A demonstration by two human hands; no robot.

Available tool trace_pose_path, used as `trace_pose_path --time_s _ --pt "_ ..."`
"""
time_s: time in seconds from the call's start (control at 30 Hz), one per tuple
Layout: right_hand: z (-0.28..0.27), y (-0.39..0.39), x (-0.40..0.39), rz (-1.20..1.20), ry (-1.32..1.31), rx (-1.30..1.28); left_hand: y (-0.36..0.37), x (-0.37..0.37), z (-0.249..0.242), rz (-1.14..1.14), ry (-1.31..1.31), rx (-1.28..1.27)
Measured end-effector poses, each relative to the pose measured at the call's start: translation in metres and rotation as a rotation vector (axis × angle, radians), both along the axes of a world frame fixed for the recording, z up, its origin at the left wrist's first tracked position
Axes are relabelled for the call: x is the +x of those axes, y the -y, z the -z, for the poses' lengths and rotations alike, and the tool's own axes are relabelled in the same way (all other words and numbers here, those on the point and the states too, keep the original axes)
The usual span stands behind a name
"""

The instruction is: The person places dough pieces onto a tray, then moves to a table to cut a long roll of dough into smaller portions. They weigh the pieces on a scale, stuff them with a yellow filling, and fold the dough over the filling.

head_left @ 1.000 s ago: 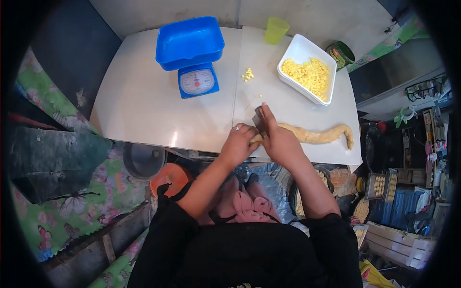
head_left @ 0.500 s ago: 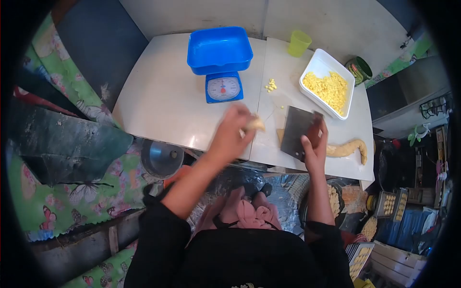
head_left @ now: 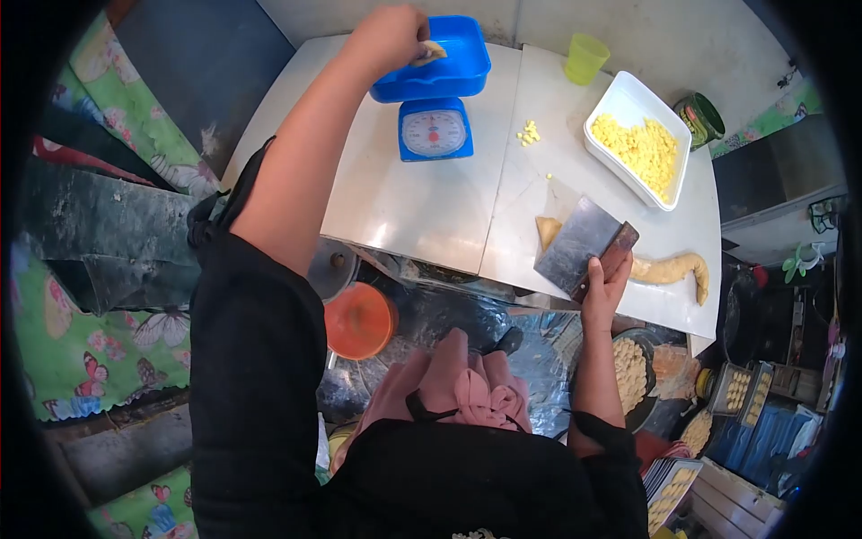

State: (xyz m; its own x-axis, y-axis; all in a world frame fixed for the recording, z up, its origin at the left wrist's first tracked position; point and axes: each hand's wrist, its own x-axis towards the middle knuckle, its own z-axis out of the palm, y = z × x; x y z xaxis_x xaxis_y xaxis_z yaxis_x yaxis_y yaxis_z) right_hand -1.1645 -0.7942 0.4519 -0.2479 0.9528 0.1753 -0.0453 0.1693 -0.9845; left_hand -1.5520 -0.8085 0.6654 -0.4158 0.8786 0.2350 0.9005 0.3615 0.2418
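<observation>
My left hand (head_left: 395, 38) reaches over the blue pan (head_left: 462, 67) of a kitchen scale (head_left: 435, 132), its fingers pinched on a piece of dough (head_left: 433, 54). In my right hand (head_left: 605, 292) is a dough scraper (head_left: 579, 244), gripped by its wooden handle, with the metal blade tilted over the table. Part of a cut dough piece (head_left: 546, 229) shows at the blade's left edge; the blade hides the rest. A bent rope of dough (head_left: 673, 269) lies to the right of this hand.
A white tray (head_left: 597, 139) of small yellow cubes stands at the back right, between a yellow-green cup (head_left: 586, 59) and a dark green tin (head_left: 699, 121). Loose yellow cubes (head_left: 528, 134) lie on the white table (head_left: 431, 211). Below its front edge sits an orange bucket (head_left: 361, 319).
My left hand has carried the dough piece forward from the table to above the scale's pan. My right hand keeps the scraper, its blade now turned more diagonally. The camera view has shifted somewhat.
</observation>
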Motion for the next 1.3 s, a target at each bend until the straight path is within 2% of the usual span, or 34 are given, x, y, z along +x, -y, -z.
trace_pose_path --time_s 0.03,0.27,0.33,0.4,0.47,0.53,0.6,0.67,0.77,0.8,0.87,0.93,1.0,1.13,1.17,1.2,1.27,1.3 --pt "-0.001 0.000 -0.001 -0.003 -0.007 -0.007 -0.001 0.002 -0.001 -0.021 -0.065 -0.065" --pt "0.002 0.000 0.000 -0.017 -0.031 0.014 0.003 0.001 0.004 -0.051 -0.093 -0.154" --pt "-0.001 0.001 0.001 -0.017 -0.036 -0.003 0.019 0.011 -0.004 -0.014 -0.025 0.143" --pt "-0.001 0.002 0.000 -0.022 -0.046 -0.018 0.040 0.032 -0.010 0.201 -0.271 0.515" --pt "0.000 0.000 0.001 -0.001 -0.002 -0.003 0.068 0.066 0.000 0.268 -0.102 0.705" --pt "0.001 0.000 0.000 -0.008 -0.032 -0.009 0.088 0.105 0.039 0.312 0.136 0.641" --pt "0.000 0.002 0.001 -0.010 -0.059 -0.019 0.096 0.148 0.088 0.379 0.451 0.372" --pt "-0.003 0.001 -0.001 -0.005 -0.057 -0.036 0.091 0.169 0.144 0.496 0.526 0.164" --pt "-0.005 -0.004 0.003 0.031 -0.107 -0.145 0.072 0.193 0.195 0.447 0.565 0.253" --pt "-0.011 -0.006 0.007 0.054 -0.098 -0.136 0.067 0.198 0.197 0.471 0.576 0.256" --pt "-0.027 -0.011 0.010 0.071 -0.089 -0.176 0.055 0.204 0.201 0.366 0.438 0.242" --pt "-0.049 -0.015 0.010 0.072 -0.056 -0.152 0.047 0.207 0.199 0.397 0.430 0.215" --pt "-0.069 -0.017 0.007 -0.033 0.185 -0.080 0.042 0.208 0.200 0.422 0.415 0.187" --pt "-0.083 -0.020 -0.010 -0.214 0.293 0.033 0.041 0.204 0.205 0.383 0.482 0.210" --pt "-0.086 -0.020 -0.014 -0.213 0.436 0.180 0.042 0.205 0.206 0.360 0.495 0.240" --pt "-0.090 -0.019 -0.019 -0.210 0.440 0.180 0.043 0.205 0.205 0.363 0.499 0.242" --pt "-0.098 -0.016 -0.029 -0.271 0.761 0.188 0.045 0.205 0.202 0.373 0.505 0.232" --pt "-0.096 -0.015 -0.033 -0.278 0.807 0.274 0.045 0.205 0.201 0.374 0.507 0.235"
